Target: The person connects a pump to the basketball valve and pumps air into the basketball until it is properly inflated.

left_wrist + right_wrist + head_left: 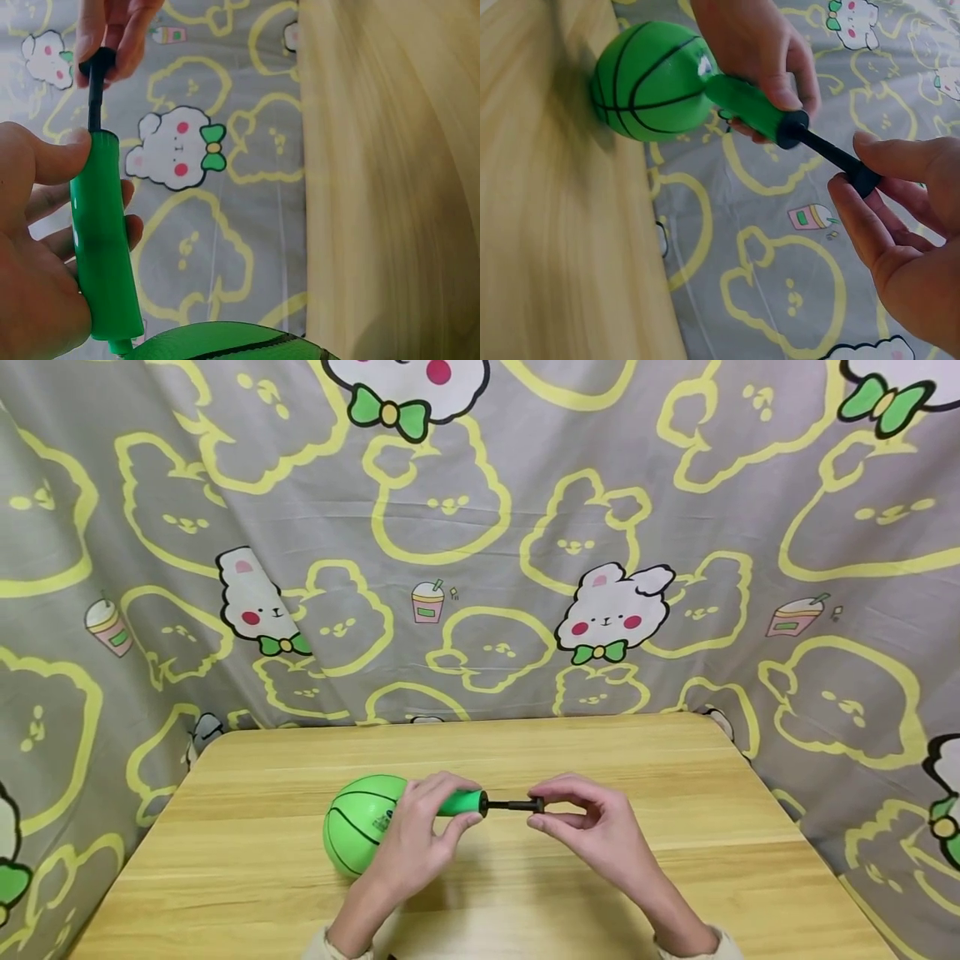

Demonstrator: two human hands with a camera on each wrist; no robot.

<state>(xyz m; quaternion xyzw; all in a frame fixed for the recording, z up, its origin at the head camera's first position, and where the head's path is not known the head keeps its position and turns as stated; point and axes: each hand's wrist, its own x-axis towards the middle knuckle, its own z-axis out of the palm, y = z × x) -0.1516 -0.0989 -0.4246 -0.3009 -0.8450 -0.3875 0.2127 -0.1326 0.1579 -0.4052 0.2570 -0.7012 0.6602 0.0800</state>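
Observation:
A green hand pump [109, 240] lies in the grip of my left hand [420, 835], thumb on one side of the barrel and fingers round the other. Its black rod [829, 150] is drawn partly out of the barrel. Between thumb and fingers, my right hand [596, 822] pinches the black handle [862, 180] at the rod's end. At the pump's other end is a green ball [652, 82] with black basketball lines, and the nozzle end meets it. In the head view my left hand hides part of the ball and most of the barrel.
The wooden table [675, 760] lies under both hands. Behind it and along its sides hangs a grey curtain [480, 585] with yellow outlines and rabbit prints. A small dark thing [392, 957] shows at the head view's bottom edge.

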